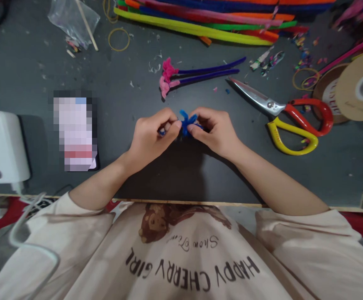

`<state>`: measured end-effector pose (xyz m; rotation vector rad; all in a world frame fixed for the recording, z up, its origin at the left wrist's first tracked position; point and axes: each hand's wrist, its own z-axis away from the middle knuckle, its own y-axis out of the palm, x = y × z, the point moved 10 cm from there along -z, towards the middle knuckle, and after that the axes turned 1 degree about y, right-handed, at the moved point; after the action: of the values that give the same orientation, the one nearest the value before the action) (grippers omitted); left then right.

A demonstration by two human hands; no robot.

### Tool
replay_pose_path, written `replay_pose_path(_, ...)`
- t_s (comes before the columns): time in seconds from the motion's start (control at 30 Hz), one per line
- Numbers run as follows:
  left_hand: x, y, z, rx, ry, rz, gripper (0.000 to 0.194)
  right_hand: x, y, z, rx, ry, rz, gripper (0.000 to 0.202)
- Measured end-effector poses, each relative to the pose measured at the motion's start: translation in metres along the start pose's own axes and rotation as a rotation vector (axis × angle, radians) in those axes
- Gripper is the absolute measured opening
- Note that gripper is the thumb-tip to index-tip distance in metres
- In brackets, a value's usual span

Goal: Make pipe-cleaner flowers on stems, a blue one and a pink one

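Between my two hands is a blue pipe cleaner point(185, 121), bent into small loops like petals. My left hand point(155, 135) pinches its left side with thumb and forefinger, and a bit of blue shows under the curled fingers. On the other side my right hand point(214, 131) grips it, the thumb pressed near the middle of the loops. Part of the blue piece is hidden by the fingers. Just beyond the hands lie two pipe-cleaner flowers, a dark pink one point(169, 70) and a light pink one point(165, 86), both with purple stems.
Scissors point(270, 104) with red and yellow handles lie right, beside ribbon spools point(344, 93). Colourful pipe cleaners point(200, 27) stretch along the back. A phone point(76, 133) and a corded white device point(3, 146) are left. Behind them are a plastic bag point(71, 21) and rubber band point(119, 39).
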<state>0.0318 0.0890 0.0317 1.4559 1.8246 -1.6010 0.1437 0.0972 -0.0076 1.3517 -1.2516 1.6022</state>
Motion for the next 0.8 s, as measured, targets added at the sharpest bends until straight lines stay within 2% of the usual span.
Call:
replay_pose_path(0.23,-0.008,-0.002,-0.001,-0.009,0.083,-0.054,0.022,-0.002,0.003,0.0,0.042,0.022,0.004,0.01)
replay_pose_path(0.33,-0.009,-0.003,-0.001,-0.031,0.093,-0.052,0.021,0.0,0.001,0.0,0.016,0.011,0.003,0.008)
replay_pose_path(0.47,-0.005,-0.004,0.0,-0.056,0.065,-0.016,0.027,0.003,-0.003,0.001,-0.034,-0.001,0.031,0.009)
replay_pose_path(0.63,0.003,0.001,0.001,-0.021,-0.035,0.037,0.034,0.006,0.0,0.002,-0.022,0.0,0.06,0.01)
replay_pose_path(0.8,-0.001,0.004,0.003,0.016,-0.048,0.012,0.032,0.01,0.0,0.002,-0.026,-0.043,0.117,0.011)
